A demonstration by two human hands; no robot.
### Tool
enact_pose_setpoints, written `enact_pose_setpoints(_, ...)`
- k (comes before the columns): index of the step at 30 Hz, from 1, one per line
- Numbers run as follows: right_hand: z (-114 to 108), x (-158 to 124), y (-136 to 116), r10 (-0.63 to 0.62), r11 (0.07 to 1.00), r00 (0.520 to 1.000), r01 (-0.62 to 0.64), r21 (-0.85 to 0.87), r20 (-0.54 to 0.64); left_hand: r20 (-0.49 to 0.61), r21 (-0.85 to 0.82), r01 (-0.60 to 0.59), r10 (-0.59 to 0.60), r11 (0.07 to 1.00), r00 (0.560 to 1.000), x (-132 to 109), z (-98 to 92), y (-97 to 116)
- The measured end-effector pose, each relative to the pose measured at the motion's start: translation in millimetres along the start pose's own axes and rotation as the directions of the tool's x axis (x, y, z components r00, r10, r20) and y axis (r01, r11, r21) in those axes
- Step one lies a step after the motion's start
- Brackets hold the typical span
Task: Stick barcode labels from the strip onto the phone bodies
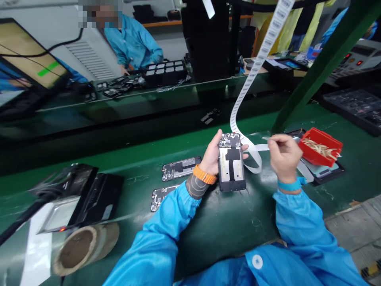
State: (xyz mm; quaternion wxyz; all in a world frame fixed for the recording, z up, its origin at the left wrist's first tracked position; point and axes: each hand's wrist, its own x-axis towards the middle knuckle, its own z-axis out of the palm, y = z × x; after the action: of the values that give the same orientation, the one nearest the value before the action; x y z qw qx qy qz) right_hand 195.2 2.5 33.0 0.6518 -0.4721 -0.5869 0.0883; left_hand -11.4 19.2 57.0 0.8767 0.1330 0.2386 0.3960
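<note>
My left hand point(212, 154) is wrapped round an opened phone point(232, 165). Its circuit board shows at the top end, and a bare metal frame with a black ribbon cable lies below. To the right, my right hand point(284, 157) is raised in a pinch; a small pale strip point(269, 138) shows at its fingertips, too blurred to name surely. A long band of barcode labels point(253, 73) hangs from above and curls on the bench just behind the phone. Two more opened phones, one farther back point(182, 168) and one nearer point(162, 195), lie left of my left hand.
A red bin point(321, 147) of pale strips stands right of my right hand. A green post point(315, 65) slants over the bench point(208, 234). At left are a black device point(98, 198), a cardboard roll point(86, 246) and a monitor point(32, 55). A co-worker in blue point(132, 39) works opposite.
</note>
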Motion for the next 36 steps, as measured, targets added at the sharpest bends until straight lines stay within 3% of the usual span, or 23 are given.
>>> enact_pose_setpoints(2,0,2,5,0.224,0.964,0.973,-0.211,0.164,-0.063,-0.154,0.075,-0.056,0.067,0.996,0.986,-1,-9.7,0)
enact_pose_setpoints(3,1,4,6,0.316,0.921,0.948,-0.296,0.252,-0.040,-0.240,0.122,-0.111,0.138,0.986,0.961,-3,-15.3,0)
enact_pose_setpoints(5,4,4,1,0.452,0.798,0.889,-0.441,0.411,0.077,-0.374,0.202,-0.261,0.321,0.944,0.870,-6,-26.3,1)
enact_pose_setpoints(7,11,-3,-15,0.546,0.636,0.799,-0.590,0.497,0.251,-0.445,0.205,-0.358,0.413,0.911,0.795,-11,-35.1,3)
enact_pose_setpoints(9,24,-19,-40,0.595,0.456,0.659,-0.748,0.482,0.460,-0.428,0.102,-0.402,0.405,0.910,0.808,-13,-40.5,6)
enact_pose_setpoints(11,40,-42,-68,0.570,0.305,0.474,-0.880,0.363,0.671,-0.361,-0.004,-0.439,0.408,0.899,0.839,-14,-42.5,7)
enact_pose_setpoints(13,55,-65,-92,0.494,0.240,0.323,-0.943,0.230,0.807,-0.278,-0.052,-0.505,0.474,0.861,0.836,-13,-42.5,6)
enact_pose_setpoints(14,61,-75,-100,0.468,0.246,0.287,-0.951,0.188,0.836,-0.245,-0.055,-0.534,0.507,0.844,0.826,-12,-42.2,6)
enact_pose_setpoints(15,66,-83,-105,0.459,0.272,0.280,-0.948,0.166,0.843,-0.211,-0.055,-0.554,0.532,0.831,0.820,-11,-42.2,5)
enact_pose_setpoints(18,72,-94,-108,0.482,0.404,0.320,-0.907,0.117,0.816,-0.107,-0.049,-0.576,0.569,0.816,0.815,-7,-43.4,5)
enact_pose_setpoints(21,72,-92,-106,0.495,0.491,0.331,-0.869,0.055,0.803,-0.089,0.008,-0.586,0.584,0.810,0.807,-5,-45.7,8)
enact_pose_setpoints(26,73,-87,-107,0.502,0.509,0.343,-0.860,0.050,0.794,-0.117,0.053,-0.583,0.585,0.811,0.803,-7,-43.3,14)
enact_pose_setpoints(33,73,-87,-106,0.493,0.499,0.308,-0.866,0.026,0.813,-0.141,0.071,-0.584,0.587,0.809,0.797,-8,-35.0,15)
enact_pose_setpoints(36,75,-90,-103,0.497,0.553,0.336,-0.833,0.007,0.800,-0.111,0.038,-0.581,0.582,0.813,0.806,-8,-34.8,16)
